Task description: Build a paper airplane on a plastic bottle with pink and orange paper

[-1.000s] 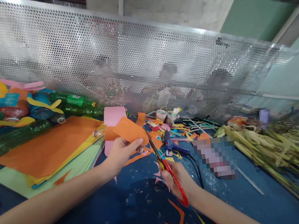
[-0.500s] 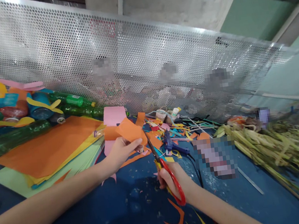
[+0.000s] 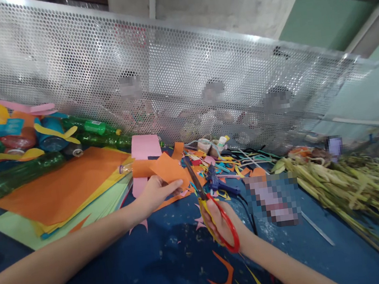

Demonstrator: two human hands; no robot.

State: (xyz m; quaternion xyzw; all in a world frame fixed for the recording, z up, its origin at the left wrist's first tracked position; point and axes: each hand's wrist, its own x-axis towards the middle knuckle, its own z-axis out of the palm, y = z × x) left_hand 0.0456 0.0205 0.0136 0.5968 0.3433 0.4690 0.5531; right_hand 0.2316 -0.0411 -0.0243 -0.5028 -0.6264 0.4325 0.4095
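Note:
My left hand [image 3: 159, 195] pinches an orange piece of paper [image 3: 169, 170] between thumb and fingers, over the blue table [image 3: 164, 266]. Wrapped round the handles of a pair of scissors [image 3: 197, 180] is my right hand [image 3: 226, 223]; one loop is red, the other yellow. The blades look closed and point up, just right of the orange paper and apart from it. Behind my left hand lies a plastic bottle [image 3: 125, 168] wrapped in orange paper, with pink paper [image 3: 145, 147] pieces at its sides.
Coloured sheets [image 3: 63, 191] lie stacked at left, below green bottles [image 3: 15, 176] and bottle planes [image 3: 23, 126]. Scraps [image 3: 225, 163] and a blue glue gun [image 3: 221, 184] with its cord lie right of centre. Dried husks [image 3: 352, 185] fill the right. A perforated metal panel [image 3: 172, 65] stands behind.
My right hand has drawn the scissors slightly right, away from the orange paper. The paper in my left hand has tilted and shifted a little.

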